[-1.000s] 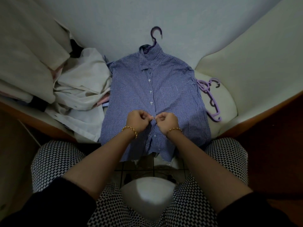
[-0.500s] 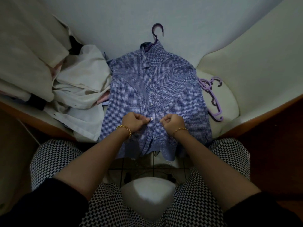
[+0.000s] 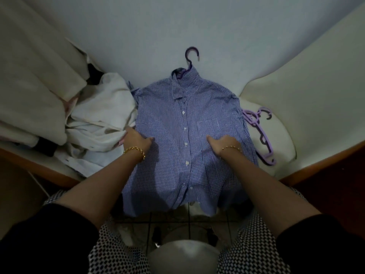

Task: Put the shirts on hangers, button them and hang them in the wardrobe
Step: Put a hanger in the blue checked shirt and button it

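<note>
Head view: a blue checked shirt (image 3: 185, 147) lies face up on the bed (image 3: 217, 46), buttoned down the front. Its collar sits round a purple hanger (image 3: 191, 58) whose hook points away from the person, and its hem hangs over the bed's near edge.

The left hand (image 3: 136, 139) is at the shirt's left edge, with the thumb on top of the cloth and the fingers curled at the edge, pinching it. The right hand (image 3: 220, 144) is on the shirt's right half below the pocket. Its thumb points at the button row and its fingers are sunk in a bunched fold, gripping it. Each wrist wears a gold bracelet (image 3: 134, 150).

A heap of white shirts (image 3: 98, 125) touches the blue shirt's left side. Spare hangers (image 3: 257, 133) lie on a pillow (image 3: 280, 141) just beside its right side.
</note>
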